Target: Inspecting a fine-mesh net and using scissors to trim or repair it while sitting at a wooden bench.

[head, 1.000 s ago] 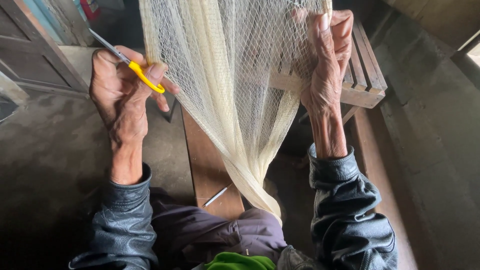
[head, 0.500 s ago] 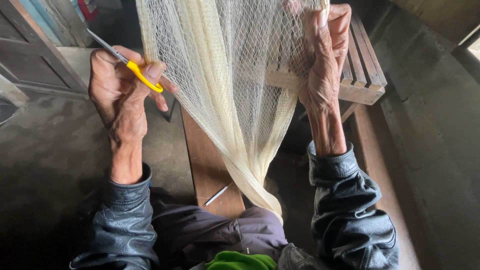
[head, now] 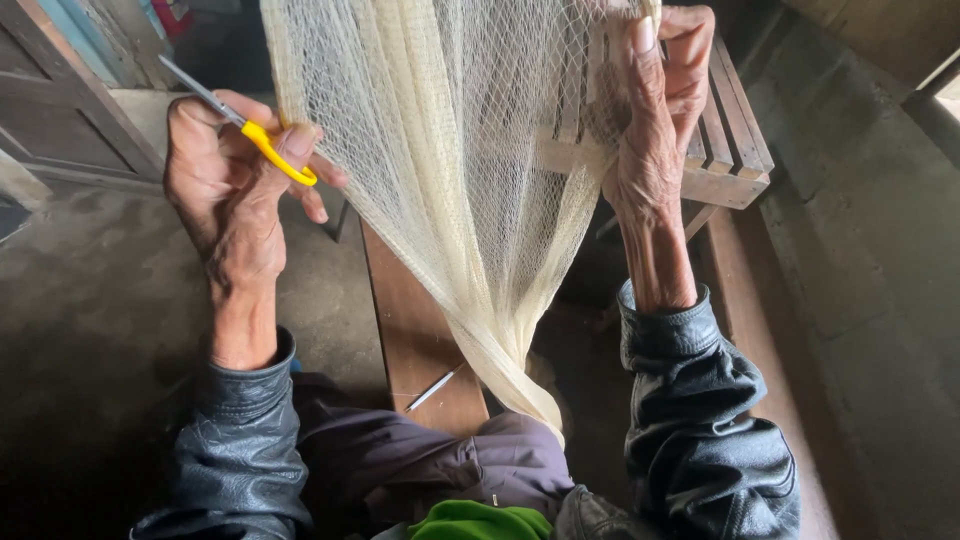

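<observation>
Little moved: left hand [head: 235,190] fingers pinch scissors [head: 245,125]; right hand [head: 660,120] pinches net [head: 450,170].

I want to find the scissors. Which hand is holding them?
The left hand holds the yellow-handled scissors, blades pointing up-left. The right hand grips only the cream fishing net.

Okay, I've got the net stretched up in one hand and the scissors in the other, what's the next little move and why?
Probably bring the scissors across to the net. The left hand holds them beside the net's edge, blades pointing up and away from the mesh, while the right hand grips the net's other side and spreads it. The mesh looks taut and open between the hands, so closing that gap seems the sensible step.
</observation>
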